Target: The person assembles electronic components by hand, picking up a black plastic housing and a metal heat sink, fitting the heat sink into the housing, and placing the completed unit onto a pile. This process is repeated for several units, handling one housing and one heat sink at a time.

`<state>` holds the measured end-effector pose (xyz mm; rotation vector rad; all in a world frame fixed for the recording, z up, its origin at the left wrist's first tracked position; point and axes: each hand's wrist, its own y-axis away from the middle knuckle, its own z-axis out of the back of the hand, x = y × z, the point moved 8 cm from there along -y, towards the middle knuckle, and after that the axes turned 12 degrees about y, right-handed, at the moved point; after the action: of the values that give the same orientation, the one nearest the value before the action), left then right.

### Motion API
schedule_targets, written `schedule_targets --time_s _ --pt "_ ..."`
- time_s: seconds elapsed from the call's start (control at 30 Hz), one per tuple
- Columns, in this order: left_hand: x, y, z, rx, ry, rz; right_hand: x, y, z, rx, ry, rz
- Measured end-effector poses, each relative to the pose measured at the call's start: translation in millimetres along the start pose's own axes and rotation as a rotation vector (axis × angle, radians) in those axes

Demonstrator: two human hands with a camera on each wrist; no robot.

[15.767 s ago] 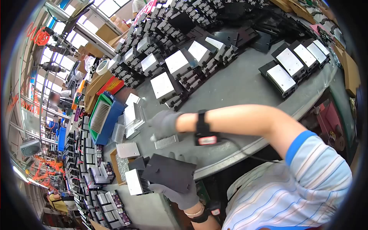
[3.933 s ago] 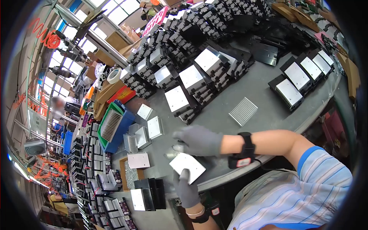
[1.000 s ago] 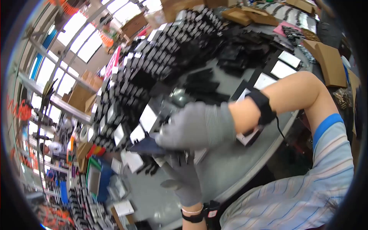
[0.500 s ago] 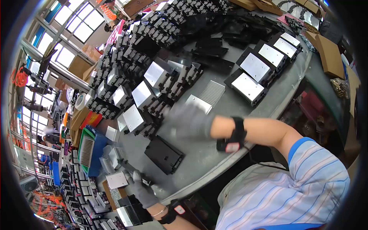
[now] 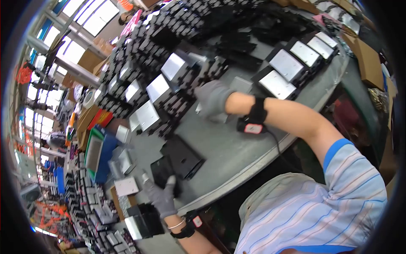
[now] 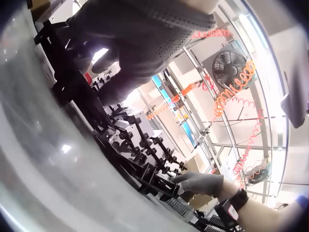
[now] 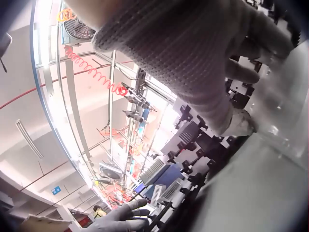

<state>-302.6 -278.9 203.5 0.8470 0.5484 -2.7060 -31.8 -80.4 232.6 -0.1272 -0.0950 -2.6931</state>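
In the head view my gloved left hand point(image 5: 160, 198) holds a black plastic panel point(image 5: 163, 169) between thumb and fingers, at the near left of the bench. That panel overlaps a larger black cover point(image 5: 184, 157) lying on the bench. From the left wrist view, my left hand point(image 6: 120, 43) is at the black frame's edge point(image 6: 77, 87). My gloved right hand point(image 5: 213, 99) is low over the bench beside a silver finned heat sink point(image 5: 242, 84). In the right wrist view its fingers point(image 7: 270, 38) reach down to a shiny surface; I cannot tell whether they grip anything.
Stacks of black-and-silver assemblies point(image 5: 158, 89) fill the back of the bench. A row of finished-looking units point(image 5: 277, 84) stands at the right. At left are loose heat sinks point(image 5: 125, 161), a blue bin point(image 5: 105, 156) and a carton of small parts point(image 5: 122, 201).
My left hand now has a black panel beside the large cover, which was let down on the bench within the last second. My right hand has moved up and right toward the heat sinks.
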Motion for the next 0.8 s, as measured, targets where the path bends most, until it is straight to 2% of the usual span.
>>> schedule_targets --time_s 0.07,0.2,0.3,0.4,0.43,0.47,0.5,0.53,0.6,0.67,0.7,0.73,0.8 --pt "18 5 -14 0.144 -0.116 0.128 -4 -2 0 0.095 -0.148 0.022" --pt "12 1 -7 0.087 -0.057 0.145 6 0 9 -0.021 -0.262 0.136" --pt "17 -2 -5 0.078 0.016 0.154 28 4 10 0.045 -0.002 0.174" --pt "19 -9 3 0.061 -0.013 0.148 46 12 19 0.146 0.083 0.258" --pt "19 -10 11 -0.005 -0.050 0.073 48 11 20 0.068 0.108 0.265" --pt "17 -10 16 -0.068 -0.077 -0.004 45 9 14 0.071 0.117 0.253" --pt "21 -9 20 -0.074 0.003 0.010 57 13 16 -0.065 0.177 0.480" --pt "15 -9 25 -0.124 0.196 -0.025 65 23 13 -0.195 0.240 0.704" --pt "10 -2 30 -0.205 0.698 0.153 58 26 1 -0.222 0.253 0.747" --pt "-11 4 21 -0.102 1.223 0.307 58 36 18 -0.315 0.068 0.781" --pt "-10 8 -2 0.041 1.780 0.363 57 34 19 -0.239 0.041 0.753" --pt "-15 13 -7 0.037 1.782 0.367 57 36 25 -0.234 0.041 0.755" --pt "-48 21 -28 0.295 2.161 0.437 56 36 28 -0.160 0.037 0.733"
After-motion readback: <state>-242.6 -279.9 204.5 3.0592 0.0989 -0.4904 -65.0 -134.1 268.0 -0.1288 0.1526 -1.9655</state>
